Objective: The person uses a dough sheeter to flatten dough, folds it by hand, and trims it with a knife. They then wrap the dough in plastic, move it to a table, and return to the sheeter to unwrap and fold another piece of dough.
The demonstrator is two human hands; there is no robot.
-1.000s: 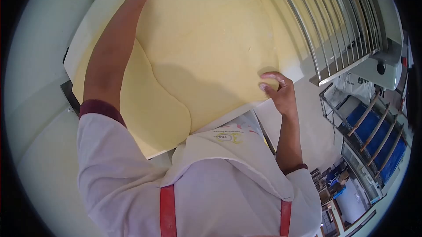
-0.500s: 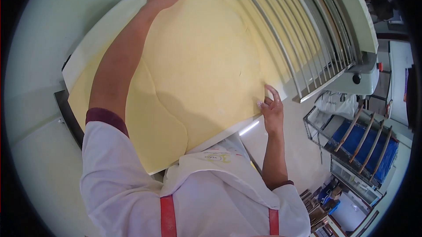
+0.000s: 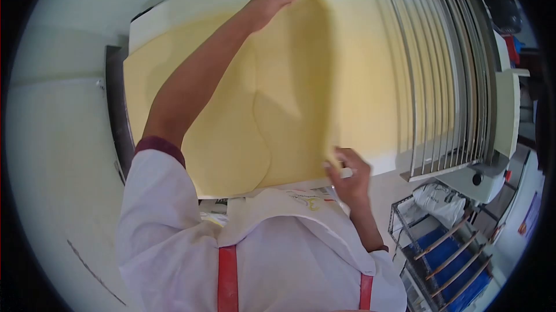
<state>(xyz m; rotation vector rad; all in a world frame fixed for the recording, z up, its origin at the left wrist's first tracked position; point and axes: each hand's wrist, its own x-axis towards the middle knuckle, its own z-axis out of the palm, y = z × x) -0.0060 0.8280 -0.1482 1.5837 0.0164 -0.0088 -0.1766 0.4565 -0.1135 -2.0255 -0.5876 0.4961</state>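
Observation:
A wide pale-yellow dough sheet [image 3: 220, 144] covers the white work surface in front of me. A raised, blurred fold of dough [image 3: 315, 74] runs across it from the far side to the near side. At the far end, my left hand [image 3: 277, 0] is beside the fold's bunched tip, fingers stretched out and seemingly just apart from the dough. My right hand [image 3: 352, 177] is at the near end, fingers curled and pinching the dough's edge. A wavy line of overlapping dough shows left of the fold.
A metal bar guard [image 3: 431, 80] spans the surface at the right, attached to a machine [image 3: 507, 115]. Below right, a rack [image 3: 399, 219] holds a white bag [image 3: 440, 203], with wooden rods [image 3: 454, 257] over blue material. A wall [image 3: 63, 80] lies at the left.
The dough's far edge has been lifted into a raised fold. My left hand has moved right and its fingers have straightened. My right hand is lower and curled. The view has turned and shifted.

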